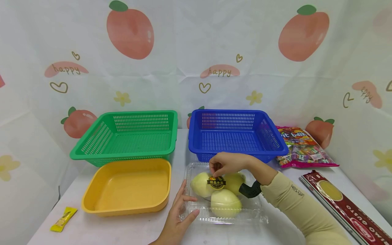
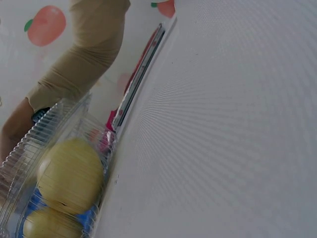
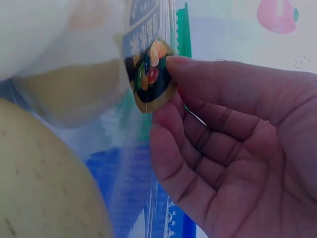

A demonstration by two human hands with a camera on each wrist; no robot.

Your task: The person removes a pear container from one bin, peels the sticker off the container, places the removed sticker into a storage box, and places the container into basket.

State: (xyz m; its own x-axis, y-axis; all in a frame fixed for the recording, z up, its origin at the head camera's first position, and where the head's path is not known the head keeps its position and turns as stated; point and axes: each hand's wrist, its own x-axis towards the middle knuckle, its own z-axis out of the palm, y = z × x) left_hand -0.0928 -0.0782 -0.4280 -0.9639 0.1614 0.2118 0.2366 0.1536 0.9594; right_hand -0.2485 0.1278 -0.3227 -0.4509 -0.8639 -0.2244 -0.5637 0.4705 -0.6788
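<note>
A clear plastic clamshell box (image 1: 251,211) holds three pale yellow-green fruits (image 1: 226,204), seen through its lid. On the lid is a black-and-gold sticker (image 1: 216,182) with pictures of fruit. My right hand (image 1: 228,163) pinches the edge of this sticker (image 3: 148,77) between thumb and curled fingers, as the right wrist view shows up close. At the box's left front side, my left hand (image 1: 177,212) rests with its fingers spread and fairly straight against the plastic. Its own camera shows the box (image 2: 64,129) side-on, with no left fingers in that view.
Behind the box stands a blue basket (image 1: 226,151), with a green basket (image 1: 124,157) to its left. A yellow tub (image 1: 125,211) is nearer the front, beside a small yellow packet (image 1: 63,219). At right lie a candy bag (image 1: 306,148) and a long dark red package (image 1: 346,207).
</note>
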